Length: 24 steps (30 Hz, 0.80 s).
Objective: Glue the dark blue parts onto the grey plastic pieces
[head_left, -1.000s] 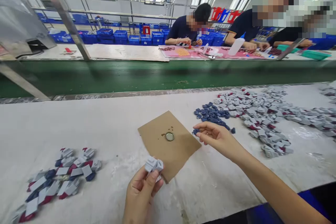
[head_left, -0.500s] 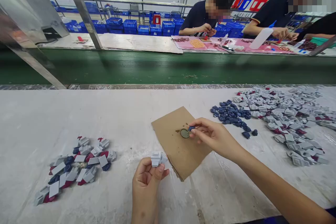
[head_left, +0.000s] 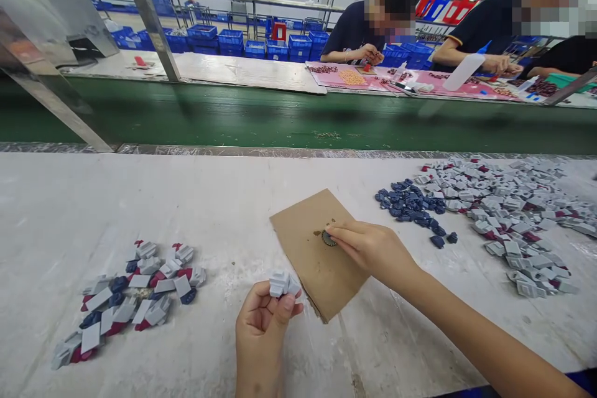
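Observation:
My left hand (head_left: 268, 317) is closed round a light grey plastic piece (head_left: 280, 284) with stepped sides, held up between thumb and fingers. A hint of dark red shows under it. My right hand (head_left: 364, 245) reaches over a brown cardboard sheet (head_left: 321, 280), fingertips pinched at a small round metal cap (head_left: 328, 238) with a ridged rim. The small dark blue piece seen in these fingers a moment before is now hidden by them. Wet brown spots dot the cardboard beside the cap.
Left lies a group of grey, dark red and blue pieces (head_left: 135, 298). Right are a dark blue heap (head_left: 410, 202) and a large grey-and-red heap (head_left: 513, 211). Beyond a green belt (head_left: 242, 115), co-workers (head_left: 359, 31) handle small parts. A metal post (head_left: 149, 18) rises at left.
My right hand has moved slightly left and down, bringing its fingertips and the blue piece over the cap. My left hand has barely turned, still holding the grey piece.

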{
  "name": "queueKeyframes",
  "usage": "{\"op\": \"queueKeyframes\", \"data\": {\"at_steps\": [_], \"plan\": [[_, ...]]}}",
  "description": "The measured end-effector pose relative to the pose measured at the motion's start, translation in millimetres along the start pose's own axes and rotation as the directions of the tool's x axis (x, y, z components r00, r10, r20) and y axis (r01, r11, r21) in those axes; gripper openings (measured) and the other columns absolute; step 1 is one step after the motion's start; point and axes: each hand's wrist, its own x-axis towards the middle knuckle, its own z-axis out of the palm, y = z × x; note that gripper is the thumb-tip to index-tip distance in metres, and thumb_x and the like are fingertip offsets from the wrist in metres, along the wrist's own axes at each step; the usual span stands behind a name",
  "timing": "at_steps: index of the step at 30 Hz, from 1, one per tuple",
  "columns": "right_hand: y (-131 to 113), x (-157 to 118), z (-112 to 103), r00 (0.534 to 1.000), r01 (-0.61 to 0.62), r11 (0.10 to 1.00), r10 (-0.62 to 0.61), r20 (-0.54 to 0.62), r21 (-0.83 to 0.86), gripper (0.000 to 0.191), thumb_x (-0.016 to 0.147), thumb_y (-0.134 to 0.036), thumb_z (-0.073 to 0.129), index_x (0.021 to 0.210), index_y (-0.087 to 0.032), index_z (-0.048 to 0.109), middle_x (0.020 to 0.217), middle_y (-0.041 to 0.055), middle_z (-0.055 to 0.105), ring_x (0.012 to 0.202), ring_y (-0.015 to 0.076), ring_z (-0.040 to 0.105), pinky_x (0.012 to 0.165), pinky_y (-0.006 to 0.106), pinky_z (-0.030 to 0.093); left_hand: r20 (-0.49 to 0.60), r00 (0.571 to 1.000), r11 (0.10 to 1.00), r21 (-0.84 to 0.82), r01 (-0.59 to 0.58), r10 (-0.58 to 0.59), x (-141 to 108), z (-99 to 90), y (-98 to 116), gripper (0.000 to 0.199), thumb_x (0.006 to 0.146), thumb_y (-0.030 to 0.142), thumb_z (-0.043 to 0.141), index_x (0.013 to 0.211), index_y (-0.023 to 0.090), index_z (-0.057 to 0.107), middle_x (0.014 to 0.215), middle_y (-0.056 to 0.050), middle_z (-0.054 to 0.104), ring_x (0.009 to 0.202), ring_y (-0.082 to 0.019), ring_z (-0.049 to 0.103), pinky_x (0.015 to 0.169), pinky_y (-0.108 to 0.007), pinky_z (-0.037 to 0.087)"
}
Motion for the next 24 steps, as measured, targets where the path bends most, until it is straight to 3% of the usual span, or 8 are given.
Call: {"op": "queueKeyframes", "data": {"at_steps": [3,6,10,12,15,21,24], "plan": [[0,0,-1,1.0,-0.017,0.999,0.018,-0.013,0.052,0.029,0.087,-0.021,0.043,0.1,-0.025,0.069,0.101,0.0029,0.07,0.084,0.0206,0.067,0.067,0.032,0.054,0.008,1.0,1.0,-0.011,0.015,-0.015,-1,0.6,1,0.025,0.051,0.034,0.083,0.064,0.019,0.069,0.061,0.001,0.069,0.063,-0.013,0.063,0.056,-0.017,0.054],[-8,0,-10,0.994,-0.078,0.971,0.094,-0.058,0.224,0.027,0.086,-0.024,0.046,0.101,-0.025,0.068,0.099,0.0034,0.07,0.083,0.0198,0.067,0.069,0.033,0.054,0.022,0.998,0.998,-0.01,0.061,-0.06,-2,0.9,2,0.027,0.049,0.034,0.084,0.066,0.018,0.07,0.062,0.0,0.071,0.066,-0.014,0.066,0.058,-0.016,0.053],[-34,0,-31,0.96,-0.252,0.82,0.278,0.028,0.514,0.023,0.082,-0.028,0.055,0.1,-0.023,0.069,0.091,0.0045,0.071,0.072,0.0181,0.066,0.055,0.029,0.053,0.045,0.996,0.997,0.002,0.075,-0.075,-6,2.6,1,0.028,0.05,0.034,0.084,0.07,0.018,0.072,0.071,-0.002,0.074,0.066,-0.013,0.066,0.059,-0.014,0.052],[-48,0,-42,0.948,-0.294,0.731,0.307,0.089,0.616,0.021,0.08,-0.028,0.058,0.096,-0.022,0.071,0.086,0.0038,0.072,0.07,0.0165,0.066,0.053,0.026,0.053,0.061,0.996,0.998,-0.007,0.065,-0.065,-8,4.3,1,0.027,0.049,0.032,0.084,0.069,0.019,0.072,0.072,-0.002,0.074,0.065,-0.012,0.066,0.059,-0.014,0.051],[-63,-2,-52,0.96,-0.252,0.686,0.265,0.089,0.682,0.018,0.079,-0.022,0.06,0.093,-0.023,0.071,0.083,0.0018,0.071,0.066,0.0122,0.064,0.051,0.02,0.051,0.088,0.995,0.998,-0.014,0.056,-0.055,-12,6.3,2,0.023,0.05,0.029,0.084,0.066,0.02,0.071,0.072,-0.001,0.074,0.067,-0.012,0.068,0.061,-0.013,0.051],[-75,-7,-56,0.992,-0.076,0.72,0.122,-0.018,0.69,0.021,0.081,-0.014,0.057,0.097,-0.023,0.069,0.084,0.003,0.07,0.071,0.0123,0.064,0.044,0.018,0.045,0.112,0.994,1.0,-0.004,0.002,-0.002,-16,8.0,4,0.019,0.051,0.027,0.084,0.065,0.021,0.071,0.065,0.002,0.073,0.065,-0.01,0.067,0.061,-0.009,0.05],[-77,-8,-55,0.995,-0.011,0.731,0.078,-0.067,0.682,0.022,0.081,-0.011,0.056,0.097,-0.021,0.068,0.08,0.0023,0.069,0.065,0.0098,0.061,0.045,0.018,0.045,0.123,0.992,0.999,-0.04,-0.002,0.007,-18,9.5,5,0.018,0.051,0.025,0.084,0.064,0.021,0.072,0.064,0.003,0.072,0.062,-0.008,0.066,0.059,-0.008,0.049]]}}
